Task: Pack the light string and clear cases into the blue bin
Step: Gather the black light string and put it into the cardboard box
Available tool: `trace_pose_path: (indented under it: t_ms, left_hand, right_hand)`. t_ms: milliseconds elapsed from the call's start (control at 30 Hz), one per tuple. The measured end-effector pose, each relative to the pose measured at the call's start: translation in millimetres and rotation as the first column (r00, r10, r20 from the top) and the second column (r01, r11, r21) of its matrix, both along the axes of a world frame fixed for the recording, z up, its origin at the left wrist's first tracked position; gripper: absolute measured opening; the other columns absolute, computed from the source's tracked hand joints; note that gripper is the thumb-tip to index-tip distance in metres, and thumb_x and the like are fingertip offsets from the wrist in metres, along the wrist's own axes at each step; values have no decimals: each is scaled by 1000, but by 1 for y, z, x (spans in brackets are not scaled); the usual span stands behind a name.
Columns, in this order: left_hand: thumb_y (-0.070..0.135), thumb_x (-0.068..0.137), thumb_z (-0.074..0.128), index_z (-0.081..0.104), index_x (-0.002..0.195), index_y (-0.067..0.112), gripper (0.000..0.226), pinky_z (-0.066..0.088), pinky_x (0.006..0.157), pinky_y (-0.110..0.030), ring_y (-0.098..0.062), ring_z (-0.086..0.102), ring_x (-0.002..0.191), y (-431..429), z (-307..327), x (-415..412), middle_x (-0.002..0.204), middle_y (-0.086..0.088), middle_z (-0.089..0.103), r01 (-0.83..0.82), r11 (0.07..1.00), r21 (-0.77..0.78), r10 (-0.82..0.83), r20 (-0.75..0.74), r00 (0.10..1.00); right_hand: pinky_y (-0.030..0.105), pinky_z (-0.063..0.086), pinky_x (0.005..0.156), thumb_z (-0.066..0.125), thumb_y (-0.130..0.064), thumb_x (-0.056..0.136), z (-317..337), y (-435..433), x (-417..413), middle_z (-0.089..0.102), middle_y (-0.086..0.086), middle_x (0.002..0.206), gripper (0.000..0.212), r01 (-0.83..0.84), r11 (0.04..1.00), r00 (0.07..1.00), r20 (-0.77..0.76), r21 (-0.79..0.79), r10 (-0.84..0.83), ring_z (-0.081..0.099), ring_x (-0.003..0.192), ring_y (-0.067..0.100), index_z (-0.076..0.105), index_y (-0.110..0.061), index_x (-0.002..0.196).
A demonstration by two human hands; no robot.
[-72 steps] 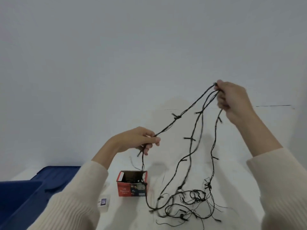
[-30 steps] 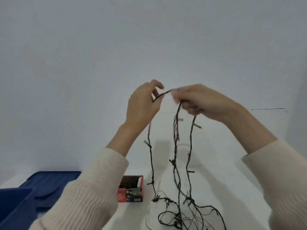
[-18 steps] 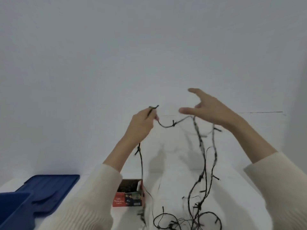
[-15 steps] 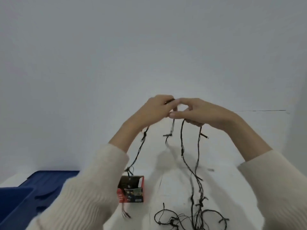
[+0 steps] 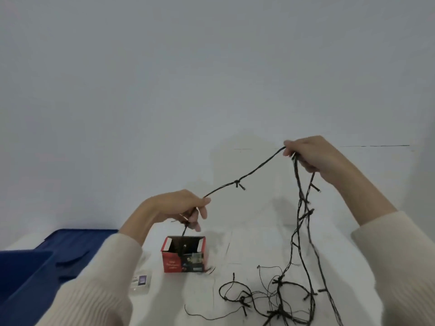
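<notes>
Your left sleeve [image 5: 94, 285] covers the near side of the blue bin [image 5: 23, 278], which the left and lower edges also cut off. Whether the flat blue panel [image 5: 80, 238] beyond it is a lid is hard to tell. The same sleeve hides part of a small clear case [image 5: 141, 282] lying on the bench [image 5: 247, 245] just left of the red box [image 5: 184, 257]. The print on the box is too blurred to read.

The light string [image 5: 247, 178] runs taut between your hands. Your left hand [image 5: 174, 208] pinches it with curled fingers just above the open box, and one strand drops from that hand into the box. Your right hand [image 5: 310, 154] is curled round several strands that hang down to a tangled heap on the bench, which the lower edge cuts off. How many strands it grips cannot be counted.

Half a second ago your hands met high in the middle. Now they are well apart, the left lowered over the box and the right drawn out to the side.
</notes>
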State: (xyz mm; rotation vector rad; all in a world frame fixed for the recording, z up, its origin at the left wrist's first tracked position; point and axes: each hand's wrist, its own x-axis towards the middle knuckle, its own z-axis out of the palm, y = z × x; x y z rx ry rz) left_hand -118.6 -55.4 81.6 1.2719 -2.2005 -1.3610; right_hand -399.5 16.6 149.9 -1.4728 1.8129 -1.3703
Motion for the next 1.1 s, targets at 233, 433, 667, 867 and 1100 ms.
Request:
trace_pose_path:
  t_ms: [233,433,667,867,1100]
  left_hand:
    - [29,96,45,62,89,16,23,36,39,-12,-3,29,33,16,36,-30,61,6,60,-2,940,341,271,-742,614]
    - [33,94,51,64,104,14,25,41,45,-17,-6,28,38,51,38,-81,85,4,66,18,976,-216,-109,-417,902]
    - [24,97,47,55,77,12,24,26,35,-15,-2,21,29,30,55,-49,43,11,32,-218,975,38,162,-793,587]
    - [23,96,49,59,77,11,25,28,34,-17,-3,23,28,0,47,1,40,11,39,-563,825,45,397,-755,522]
    - [46,94,44,61,118,9,48,48,63,-24,-23,64,65,14,36,-36,103,-12,68,-361,738,-570,393,-73,917]
  right_hand:
    - [24,35,53,53,-6,86,2,9,14,66,6,71,31,-163,965,949,-236,204,210,40,60,16,57,-19,114]
    - [18,36,54,58,-7,87,18,21,38,58,0,64,18,-469,883,863,-210,5,459,44,57,9,63,-16,102]
    - [19,38,53,63,-11,84,-51,-6,-21,53,0,68,13,-34,977,849,-510,208,138,49,60,12,64,-17,95]
    - [27,43,54,53,-9,90,-130,-13,-82,63,11,63,22,171,935,985,-64,310,-159,54,55,20,66,8,97]
    - [24,39,53,64,-30,84,-27,-28,-16,50,1,55,14,128,992,945,-305,6,-120,47,53,18,67,-17,79]
